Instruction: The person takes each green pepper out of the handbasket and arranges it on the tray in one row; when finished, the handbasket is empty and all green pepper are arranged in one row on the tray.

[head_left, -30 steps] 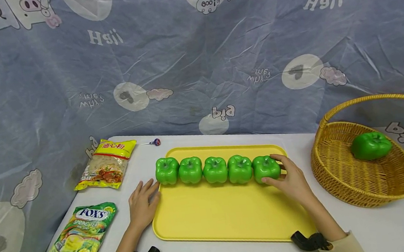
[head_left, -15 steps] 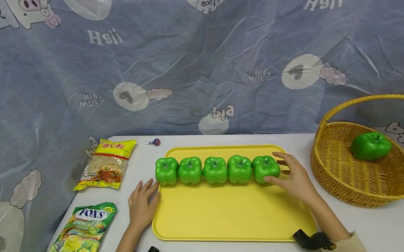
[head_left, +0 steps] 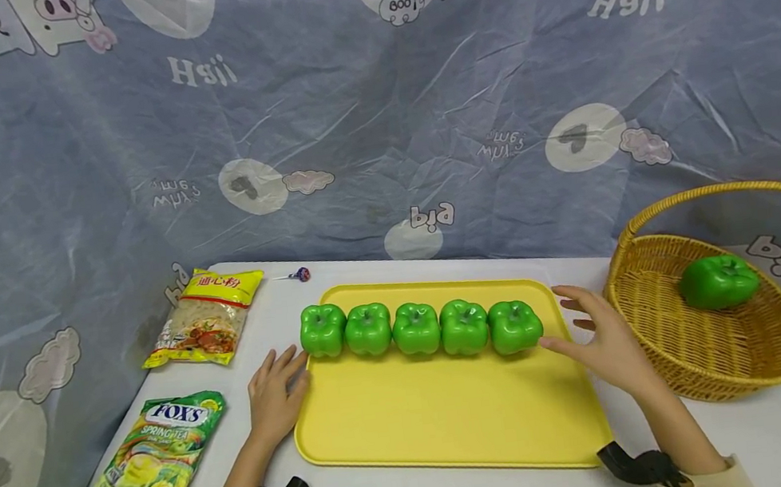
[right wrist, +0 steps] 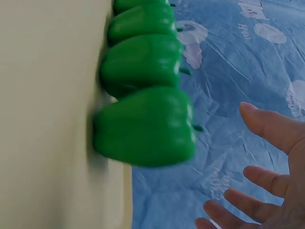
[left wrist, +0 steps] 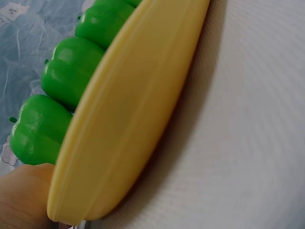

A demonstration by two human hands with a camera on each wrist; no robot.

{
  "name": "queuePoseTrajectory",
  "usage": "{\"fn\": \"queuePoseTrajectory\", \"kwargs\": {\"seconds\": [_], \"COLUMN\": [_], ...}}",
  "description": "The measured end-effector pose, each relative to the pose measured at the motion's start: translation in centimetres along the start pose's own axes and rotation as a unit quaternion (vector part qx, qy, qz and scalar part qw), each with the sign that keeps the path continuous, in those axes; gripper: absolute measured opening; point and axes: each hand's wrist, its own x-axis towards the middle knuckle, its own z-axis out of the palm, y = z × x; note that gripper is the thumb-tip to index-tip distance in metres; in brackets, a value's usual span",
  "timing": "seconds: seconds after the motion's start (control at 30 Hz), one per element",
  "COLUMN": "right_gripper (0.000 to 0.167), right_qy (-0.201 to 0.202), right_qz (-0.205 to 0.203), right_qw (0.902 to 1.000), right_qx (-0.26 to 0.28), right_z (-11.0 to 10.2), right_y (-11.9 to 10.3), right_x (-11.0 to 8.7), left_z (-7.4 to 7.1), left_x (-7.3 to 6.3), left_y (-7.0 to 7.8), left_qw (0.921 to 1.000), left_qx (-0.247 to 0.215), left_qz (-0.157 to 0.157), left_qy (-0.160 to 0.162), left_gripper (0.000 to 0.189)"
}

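Several green bell peppers stand side by side in a row, stems up, along the far half of a yellow tray [head_left: 447,422]. The rightmost bell pepper [head_left: 515,326] is closest to my right hand [head_left: 608,343], which hovers over the tray's right edge with fingers spread and nothing in them. A gap between hand and pepper shows in the right wrist view. My left hand [head_left: 277,393] rests at the tray's left edge, by the leftmost bell pepper [head_left: 323,331], its fingers relaxed. Only part of that hand appears in the left wrist view, beside the tray rim [left wrist: 109,119].
At the right, a wicker basket [head_left: 673,372] with a tall handle holds another green bell pepper [head_left: 718,282]. On the left lie a yellow pasta bag [head_left: 205,317] and a green Foxs candy bag [head_left: 157,463]. A lollipop [head_left: 302,274] lies behind the tray.
My right hand has let go of the rightmost bell pepper and drawn away to the right, toward the basket. The pepper stays in the row. My left hand has not moved.
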Motion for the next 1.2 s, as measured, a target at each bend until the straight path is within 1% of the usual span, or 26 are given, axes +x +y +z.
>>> {"fn": "queuePoseTrajectory", "kwargs": {"seconds": [0.1, 0.13, 0.2, 0.27, 0.37, 0.47, 0.53, 0.67, 0.87, 1.03, 1.2], "right_gripper": [0.071, 0.071, 0.071, 0.074, 0.081, 0.085, 0.086, 0.086, 0.088, 0.092, 0.094], "right_qy": [0.022, 0.031, 0.044, 0.052, 0.059, 0.078, 0.096, 0.129, 0.157, 0.165, 0.160], "right_qz": [-0.008, -0.005, 0.015, 0.056, 0.128, 0.177, 0.197, 0.231, 0.267, 0.293, 0.307], "right_qw": [0.9996, 0.9992, 0.9982, 0.9958, 0.9875, 0.9771, 0.9707, 0.9574, 0.9467, 0.9390, 0.9358], "right_qx": [-0.018, -0.024, -0.037, -0.051, -0.071, -0.089, -0.099, -0.116, -0.088, -0.072, -0.066], "right_z": [-2.1, -2.9, -4.7, -6.5, -9.1, -11.1, -12.1, -13.6, -15.1, -15.7, -15.8], "right_y": [0.6, 0.9, 1.6, 2.3, 3.7, 5.2, 6.2, 7.9, 10.0, 11.2, 12.7], "right_x": [-0.3, -0.4, -0.6, -0.6, -0.3, 0.4, 1.0, 2.0, 3.3, 3.7, 3.7], "left_z": [0.0, 0.0, 0.0, 0.0, 0.0, 0.0, 0.0, 0.1, 0.0, 0.0, 0.0], "left_x": [0.1, 0.1, 0.2, 0.2, 0.2, 0.2, 0.2, 0.2, 0.1, 0.0, -0.1], "left_y": [0.0, 0.0, 0.0, -0.1, -0.1, -0.3, -0.3, -0.3, -0.2, -0.2, -0.1], "left_qw": [1.0000, 1.0000, 1.0000, 1.0000, 1.0000, 1.0000, 1.0000, 1.0000, 1.0000, 1.0000, 1.0000], "left_qx": [0.001, 0.001, -0.001, -0.002, -0.004, -0.002, -0.001, -0.001, -0.001, -0.002, 0.000], "left_qz": [0.001, 0.002, 0.002, 0.001, 0.001, 0.003, 0.005, 0.003, 0.006, 0.006, 0.007], "left_qy": [0.001, 0.001, 0.002, 0.002, 0.004, 0.005, 0.005, 0.003, 0.002, 0.003, 0.004], "left_gripper": [0.040, 0.040, 0.040, 0.040, 0.040, 0.040, 0.040, 0.041, 0.040, 0.040, 0.040]}}
